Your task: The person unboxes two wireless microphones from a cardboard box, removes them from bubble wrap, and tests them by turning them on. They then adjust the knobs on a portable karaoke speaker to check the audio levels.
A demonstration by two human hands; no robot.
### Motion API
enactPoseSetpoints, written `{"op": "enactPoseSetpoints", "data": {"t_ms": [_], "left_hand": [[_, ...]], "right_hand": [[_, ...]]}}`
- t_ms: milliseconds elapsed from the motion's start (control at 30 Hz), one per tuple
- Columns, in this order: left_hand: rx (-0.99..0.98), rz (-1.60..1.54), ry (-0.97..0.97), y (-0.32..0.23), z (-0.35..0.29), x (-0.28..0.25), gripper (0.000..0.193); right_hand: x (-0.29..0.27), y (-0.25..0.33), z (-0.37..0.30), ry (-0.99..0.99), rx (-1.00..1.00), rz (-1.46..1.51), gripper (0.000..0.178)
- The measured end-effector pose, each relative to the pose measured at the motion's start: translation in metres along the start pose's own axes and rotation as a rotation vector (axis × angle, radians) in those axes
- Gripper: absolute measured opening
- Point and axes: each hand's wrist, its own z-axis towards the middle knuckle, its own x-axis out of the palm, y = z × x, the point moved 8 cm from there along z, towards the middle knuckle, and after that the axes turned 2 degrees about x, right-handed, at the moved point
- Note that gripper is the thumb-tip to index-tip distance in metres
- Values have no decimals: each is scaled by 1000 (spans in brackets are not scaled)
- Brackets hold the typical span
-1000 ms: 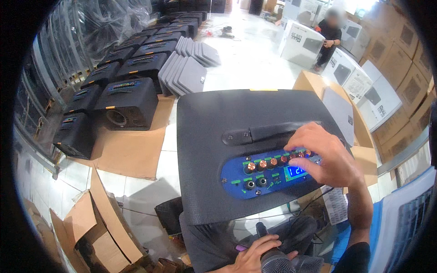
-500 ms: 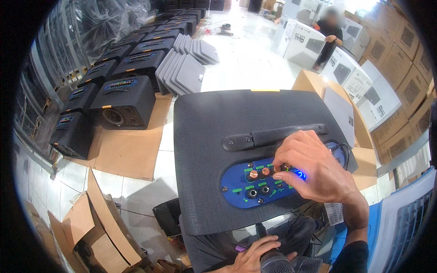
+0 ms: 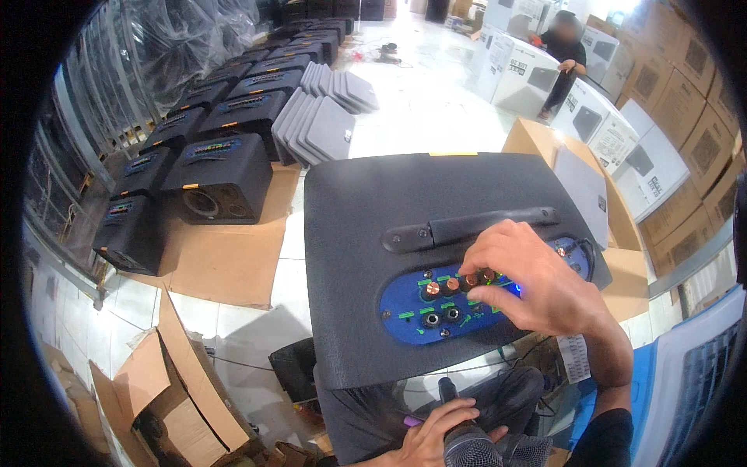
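Observation:
A black speaker box [image 3: 354,233] fills the middle of the view, with a carry handle [image 3: 490,226] and a blue control panel [image 3: 405,331] on its upper face. My right hand [image 3: 537,284] reaches over this panel, thumb and forefinger pinching a copper-topped knob [image 3: 471,282] in the row. Part of the panel and its blue-lit display [image 3: 517,289] lie beneath that hand. Low in front of the box, my left hand [image 3: 432,440] is wrapped around a black microphone [image 3: 470,447]. A second microphone head [image 3: 526,450] shows beside it, how it is held being hidden.
Rows of black speakers [image 3: 222,179] stand on cardboard at the left, beside stacked grey panels [image 3: 315,128]. An opened carton [image 3: 179,389] lies lower left. White printed boxes [image 3: 591,121] and brown cartons [image 3: 661,86] line the right, where a person [image 3: 564,54] stands. A blue-and-white appliance [image 3: 661,389] is at lower right.
The view has shifted slightly. My right hand's fingertips have moved a little leftward along the knobs, and the display looks dimmer. My left hand keeps its hold on the microphone.

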Motion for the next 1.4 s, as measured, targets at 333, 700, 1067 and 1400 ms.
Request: {"op": "enactPoseSetpoints", "data": {"t_ms": [333,700,1067,1400], "left_hand": [[70,-40,1,-9,-3,0,42],[103,-49,-9,-20,0,-7,40],[128,-1,19,-29,0,-10,47],[99,10,18,-27,-1,-13,48]], "right_hand": [[2,2,2,0,-1,-16,15],[1,-2,1,45,39,-6,18],[9,5,15,153,11,-6,21],[12,11,14,113,-74,35,16]]}}
